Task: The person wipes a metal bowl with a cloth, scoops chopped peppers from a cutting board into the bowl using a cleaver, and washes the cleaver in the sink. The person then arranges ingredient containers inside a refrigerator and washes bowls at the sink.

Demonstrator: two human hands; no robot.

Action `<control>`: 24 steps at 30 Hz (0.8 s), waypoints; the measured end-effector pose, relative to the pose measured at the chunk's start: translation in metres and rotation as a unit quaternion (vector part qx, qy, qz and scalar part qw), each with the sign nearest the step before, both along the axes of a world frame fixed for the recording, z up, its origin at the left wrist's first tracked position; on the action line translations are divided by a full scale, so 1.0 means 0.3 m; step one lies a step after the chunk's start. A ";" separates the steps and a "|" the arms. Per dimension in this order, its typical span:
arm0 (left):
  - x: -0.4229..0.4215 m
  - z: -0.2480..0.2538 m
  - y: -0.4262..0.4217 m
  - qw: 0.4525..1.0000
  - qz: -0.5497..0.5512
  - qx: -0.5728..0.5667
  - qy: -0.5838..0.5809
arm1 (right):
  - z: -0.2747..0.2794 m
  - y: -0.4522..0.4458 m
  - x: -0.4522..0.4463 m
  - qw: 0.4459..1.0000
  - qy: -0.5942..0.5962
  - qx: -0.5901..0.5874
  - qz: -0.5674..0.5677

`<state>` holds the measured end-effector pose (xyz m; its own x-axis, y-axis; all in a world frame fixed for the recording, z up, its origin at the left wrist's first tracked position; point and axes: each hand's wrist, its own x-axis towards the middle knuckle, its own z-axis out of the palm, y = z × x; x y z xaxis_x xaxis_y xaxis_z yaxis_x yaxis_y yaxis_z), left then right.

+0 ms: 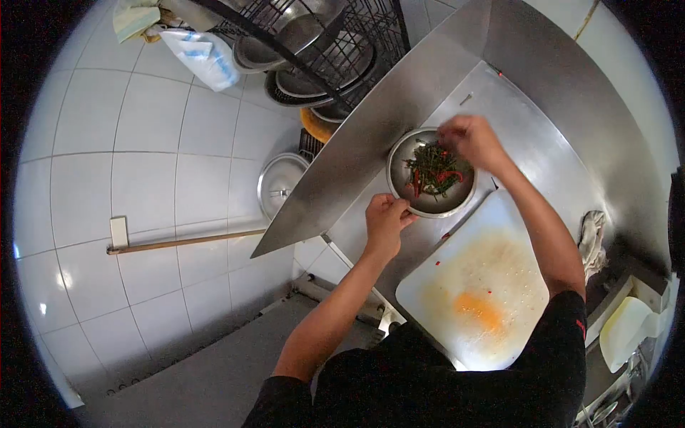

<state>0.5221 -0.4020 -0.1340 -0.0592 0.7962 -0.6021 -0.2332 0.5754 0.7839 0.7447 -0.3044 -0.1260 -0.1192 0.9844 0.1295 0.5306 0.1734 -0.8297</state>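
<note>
A round metal bowl [465, 194] stands on the steel counter, with green chopped vegetables [430, 170] and red chili strips [449, 175] in it. My left hand [387, 225] pinches the bowl's near left rim between thumb and fingers. Over the far right rim is my right hand [474, 143], slightly blurred, its fingers curled together; what they hold, if anything, is hidden. Nearer to me lies a white cutting board [464, 267], wet, with an orange stain and small red bits on it.
The steel counter [528, 128] has a raised metal wall [371, 121] on its left. Beyond it are a wire rack with metal pans [321, 60] and a metal lid [282, 187]. At right lie a crumpled cloth [591, 239] and a pale yellow plastic container [624, 332].
</note>
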 end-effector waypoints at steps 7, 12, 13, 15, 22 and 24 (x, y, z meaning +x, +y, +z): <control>-0.018 -0.014 -0.014 1.000 0.006 -0.008 -0.008 | -0.192 0.200 0.135 0.974 -0.184 0.117 -0.064; -0.028 -0.001 -0.024 1.000 0.019 -0.014 0.002 | -0.226 0.214 0.141 0.962 -0.253 0.097 -0.031; -0.026 -0.001 -0.019 1.000 0.012 -0.014 0.006 | -0.214 0.204 0.137 0.964 -0.244 0.092 -0.057; -0.022 -0.001 -0.023 1.000 0.013 -0.016 0.004 | -0.162 0.143 0.100 0.965 -0.233 0.084 -0.082; -0.022 -0.001 -0.014 1.000 -0.004 -0.005 0.004 | -0.078 0.166 0.133 0.975 -0.196 0.074 -0.079; -0.039 -0.010 -0.025 1.000 -0.009 -0.003 -0.003 | -0.191 0.301 0.233 0.911 -0.354 0.126 -0.170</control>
